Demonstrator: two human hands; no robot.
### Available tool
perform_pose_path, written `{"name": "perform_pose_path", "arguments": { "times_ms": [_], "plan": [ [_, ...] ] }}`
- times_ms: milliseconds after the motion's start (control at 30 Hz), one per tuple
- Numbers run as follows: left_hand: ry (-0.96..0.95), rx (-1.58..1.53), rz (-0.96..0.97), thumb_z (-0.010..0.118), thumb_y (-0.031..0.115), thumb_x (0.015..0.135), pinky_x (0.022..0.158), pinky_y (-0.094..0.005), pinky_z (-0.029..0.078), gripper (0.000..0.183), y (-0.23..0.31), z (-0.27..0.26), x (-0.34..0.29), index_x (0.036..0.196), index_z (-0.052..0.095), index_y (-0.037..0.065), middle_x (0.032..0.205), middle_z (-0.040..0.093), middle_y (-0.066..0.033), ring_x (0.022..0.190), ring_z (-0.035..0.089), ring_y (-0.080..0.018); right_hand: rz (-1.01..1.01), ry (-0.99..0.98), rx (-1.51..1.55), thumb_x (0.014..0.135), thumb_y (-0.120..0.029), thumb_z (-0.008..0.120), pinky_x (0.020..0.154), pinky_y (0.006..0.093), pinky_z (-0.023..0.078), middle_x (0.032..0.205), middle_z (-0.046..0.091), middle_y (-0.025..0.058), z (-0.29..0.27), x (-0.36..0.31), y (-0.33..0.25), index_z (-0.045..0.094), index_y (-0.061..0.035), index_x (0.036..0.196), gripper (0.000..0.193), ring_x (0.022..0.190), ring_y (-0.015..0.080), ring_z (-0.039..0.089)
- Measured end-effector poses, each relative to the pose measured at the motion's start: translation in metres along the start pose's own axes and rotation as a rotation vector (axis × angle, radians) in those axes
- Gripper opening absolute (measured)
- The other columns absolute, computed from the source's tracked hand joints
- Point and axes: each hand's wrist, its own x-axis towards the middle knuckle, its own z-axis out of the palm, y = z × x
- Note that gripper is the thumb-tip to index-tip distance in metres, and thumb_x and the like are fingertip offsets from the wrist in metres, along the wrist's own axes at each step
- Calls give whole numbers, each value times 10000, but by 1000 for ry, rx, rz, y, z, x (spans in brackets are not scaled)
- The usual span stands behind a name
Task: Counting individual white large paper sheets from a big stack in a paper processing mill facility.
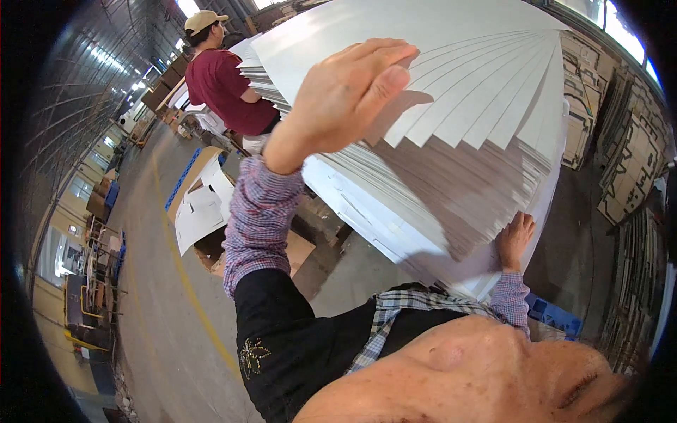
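So, one fanned stack of sheets lies before you; your left hand, flat and empty, hides part. Your right hand is by its near corner, grip unclear. One co-worker stands beyond, leftward.

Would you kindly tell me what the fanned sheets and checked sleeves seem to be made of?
Fanned sheets: probably smooth, low-sheen paperboard, given white faces and thin greyish edges. Checked sleeves: matte, likely woven cloth, given soft wrinkles; fibre unclear.
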Motion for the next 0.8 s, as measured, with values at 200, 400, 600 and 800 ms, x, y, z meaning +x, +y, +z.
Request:
{"name": "perform_pose_path", "arguments": {
  "times_ms": [200,400,600,800],
  "plan": [
    [377,-117,-116,444,162,1044,782,-361,512,370,31,-40,-26,1006,712,-89,961,723,-189,880,674,-258,59,-27,57,964,-190,606,959,479,413,1106,569,154,1,0,2,625,-66,1117,198,1078,360,519],
    [274,-382,-231,651,44,834,509,-326,410,82,80,18,-125,858,690,-24,675,568,-122,575,542,-216,18,-35,76,944,-176,620,946,484,409,1095,569,147,-4,0,3,623,-66,1103,194,1074,364,517],
    [143,-430,-750,716,75,844,512,-379,419,203,120,185,-222,700,582,29,652,526,-110,567,551,-276,-3,-33,45,935,-176,622,966,485,401,1125,574,156,2,2,2,618,-62,1130,226,1075,370,526],
    [20,-371,-825,691,161,833,549,-441,475,228,138,262,-265,683,570,39,677,545,-139,616,588,-341,-49,-38,30,925,-166,616,1032,486,391,1203,571,178,8,0,8,598,-40,1216,318,1163,385,518]
  ]
}}
